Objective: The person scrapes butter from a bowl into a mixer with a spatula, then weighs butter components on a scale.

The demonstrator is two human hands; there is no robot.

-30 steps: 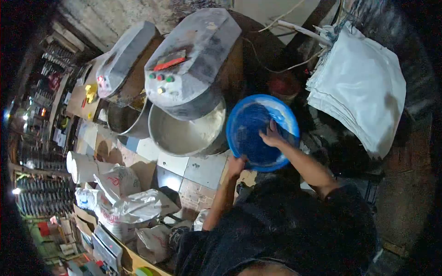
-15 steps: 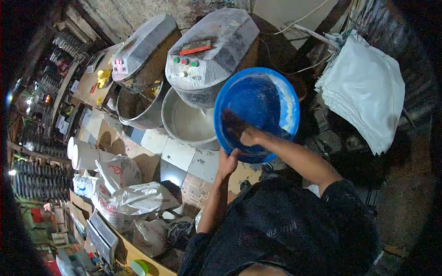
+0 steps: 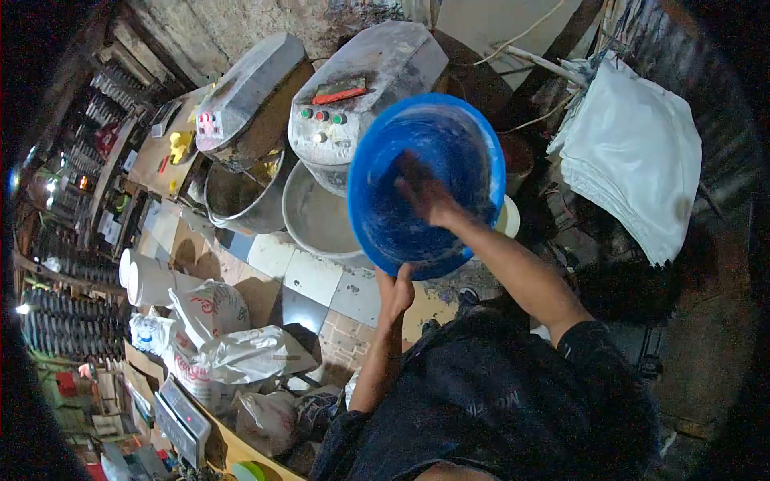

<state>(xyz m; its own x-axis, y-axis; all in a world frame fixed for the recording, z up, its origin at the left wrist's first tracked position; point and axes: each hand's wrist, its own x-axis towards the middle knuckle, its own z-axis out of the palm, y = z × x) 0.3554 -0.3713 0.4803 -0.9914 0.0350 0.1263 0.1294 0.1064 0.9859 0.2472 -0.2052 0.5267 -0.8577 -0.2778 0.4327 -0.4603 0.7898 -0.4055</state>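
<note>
The left hand (image 3: 397,295) grips the near rim of the blue basin (image 3: 455,132); the right hand (image 3: 429,199), blurred, fingers apart, is inside. The basin tilts before the mixer (image 3: 373,60), partly hiding its bowl (image 3: 315,216). White sacks (image 3: 634,148) hang at right.

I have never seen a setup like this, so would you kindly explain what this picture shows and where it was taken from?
There is no robot: a camera on a person's head looks down at their two bare hands. The left hand holds a tilted blue basin near its lower rim. The right hand, blurred, is inside it. Behind stands a grey machine with coloured buttons and a red-handled tool on top. White sacks lie on the tiled floor.
</note>
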